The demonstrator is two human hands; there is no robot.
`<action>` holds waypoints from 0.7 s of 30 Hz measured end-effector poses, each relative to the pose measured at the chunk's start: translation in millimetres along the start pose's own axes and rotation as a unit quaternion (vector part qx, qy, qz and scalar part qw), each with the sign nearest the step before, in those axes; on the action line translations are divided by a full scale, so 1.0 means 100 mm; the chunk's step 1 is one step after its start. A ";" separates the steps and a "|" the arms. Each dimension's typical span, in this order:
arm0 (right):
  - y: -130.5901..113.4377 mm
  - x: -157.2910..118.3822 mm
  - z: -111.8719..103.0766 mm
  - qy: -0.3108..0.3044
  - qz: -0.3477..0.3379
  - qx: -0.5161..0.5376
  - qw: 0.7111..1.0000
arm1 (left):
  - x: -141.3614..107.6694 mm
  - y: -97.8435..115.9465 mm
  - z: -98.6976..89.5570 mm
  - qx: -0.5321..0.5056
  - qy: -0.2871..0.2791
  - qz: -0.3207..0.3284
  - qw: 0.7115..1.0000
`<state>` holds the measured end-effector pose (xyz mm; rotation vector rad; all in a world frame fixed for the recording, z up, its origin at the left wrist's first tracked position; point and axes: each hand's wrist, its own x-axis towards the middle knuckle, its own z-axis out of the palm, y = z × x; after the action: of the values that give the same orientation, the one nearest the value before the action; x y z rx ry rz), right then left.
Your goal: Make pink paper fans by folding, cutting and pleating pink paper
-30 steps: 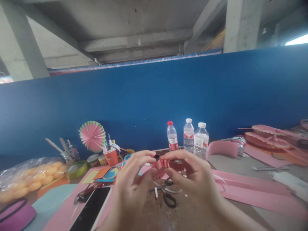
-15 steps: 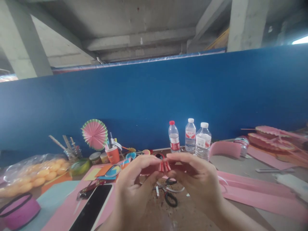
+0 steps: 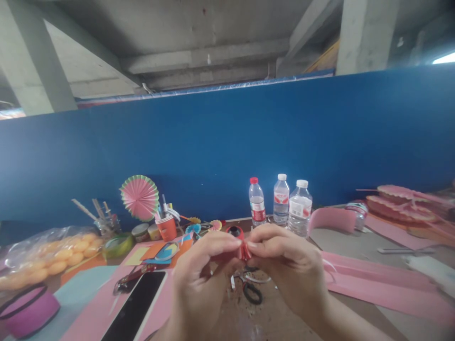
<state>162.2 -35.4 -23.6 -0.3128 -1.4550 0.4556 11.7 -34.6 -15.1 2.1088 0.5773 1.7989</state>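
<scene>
Between my two hands is a small piece of folded red paper (image 3: pixel 245 251), pleated in narrow strips. My left hand (image 3: pixel 206 267) pinches its left side between thumb and fingers. My right hand (image 3: pixel 289 265) pinches the right side the same way, fingertips close to those of the left. Much of the paper is hidden by the fingers. Below the hands, scissors (image 3: pixel 252 293) with black and red handles lie on the table, partly covered. Just behind the fingertips sits a round red object with a dark centre (image 3: pixel 235 231); I cannot make out what it is.
A phone (image 3: pixel 137 305) lies on pink paper at left, near a purple band (image 3: pixel 30 312) and a bag of orange balls (image 3: pixel 67 253). A pink paper fan (image 3: pixel 140 198) and pen cup (image 3: pixel 166 228) stand behind. Bottles (image 3: pixel 300 208) line the back; pink paper strips (image 3: pixel 377 284) lie right.
Both hands have drawn slightly closer, and the fingertips now press the red paper's pleats together more tightly. The round red object behind them shows more.
</scene>
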 end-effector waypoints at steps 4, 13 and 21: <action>0.01 0.01 0.00 -0.005 0.061 0.050 0.997 | 0.01 0.05 0.03 -0.040 -0.004 0.011 0.999; 0.01 0.03 0.02 -0.039 0.194 0.244 0.949 | 0.04 0.16 0.06 -0.121 -0.054 -0.039 0.990; 0.08 0.00 -0.04 -0.097 0.285 0.365 0.881 | 0.07 0.26 0.05 -0.066 -0.122 -0.008 0.990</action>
<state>165.4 -28.3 -27.9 -0.0734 -1.2566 1.5037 19.7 -53.4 2.8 2.1827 0.3996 1.4947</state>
